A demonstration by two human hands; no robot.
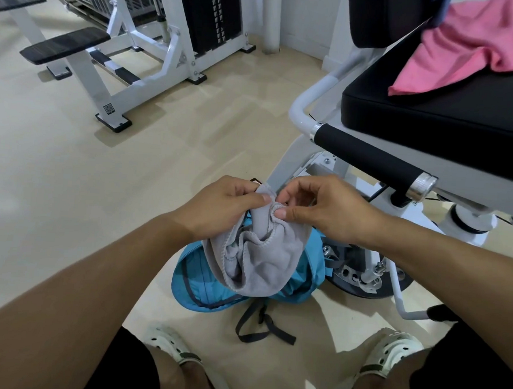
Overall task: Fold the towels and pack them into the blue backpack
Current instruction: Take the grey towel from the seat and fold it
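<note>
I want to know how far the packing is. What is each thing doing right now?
Grey towel: bunched up, not folded, hanging over the backpack.
Blue backpack: on the floor, under the towel.
Pink towel: lying crumpled on the black seat.
Left hand: pinching the grey towel's top edge.
Right hand: pinching the same edge.

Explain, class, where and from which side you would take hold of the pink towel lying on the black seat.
Probably the pointed corner of the pink towel, near the front edge of the black seat. Come from the front: that corner lies flat and free, while the rest bunches up toward the backrest.
</note>
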